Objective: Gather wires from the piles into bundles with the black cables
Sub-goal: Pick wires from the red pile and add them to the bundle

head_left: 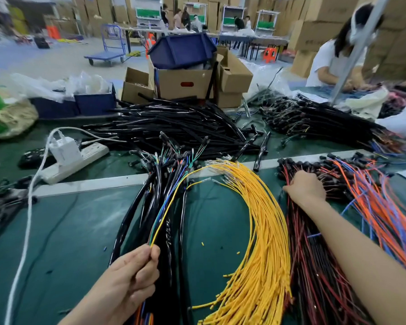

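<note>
Head view: left hand (129, 275) low on the green bench (80, 231), fingers pinched shut around a thin bundle of wires (167, 207), yellow, green and blue. That bundle runs up and away from the hand, its long axis leaning rightward toward the black cables (150, 207), which lie just right of the hand and run the same way. Right of those, the yellow wire pile (263, 231) arcs from near the bench's pale strip (92, 184) back toward the near edge. Right hand (306, 186) reaches forward, palm down, fingers curled onto the top of the red-and-black wire pile (314, 266); whether it grips any wire I cannot tell. Orange and blue wires (373, 202) lie just right of that hand. Bare green surface lies open to the left of the left hand, crossed by a white cord (28, 219) leading from a power strip (75, 163). Beyond the strip, a large heap of black tubing (174, 123) crowds the far side.
</note>
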